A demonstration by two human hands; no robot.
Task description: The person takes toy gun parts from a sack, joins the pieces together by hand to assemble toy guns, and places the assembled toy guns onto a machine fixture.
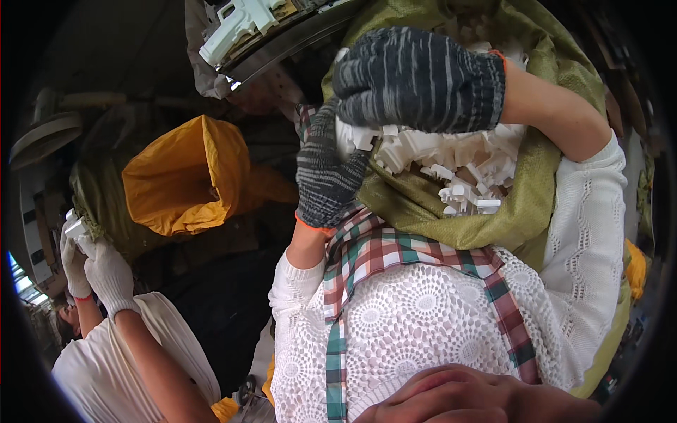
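Both my hands wear dark grey striped knit gloves and meet over an olive woven sack [546,166]. My left hand [330,173] is closed around a white plastic part [358,137] at the sack's left edge. From the right, my right hand [416,81] reaches across with its fingers curled over the same part's upper end; its fingertips are partly hidden. Below and behind the hands, the sack holds a heap of white moulded plastic pieces [469,166].
A white toy-pistol-shaped piece [243,27] lies on a dark-edged surface at the top. Left of me hangs an open yellow sack [169,173]. At the far left, a co-worker's white-gloved hands [106,275] hold a small white part [75,227].
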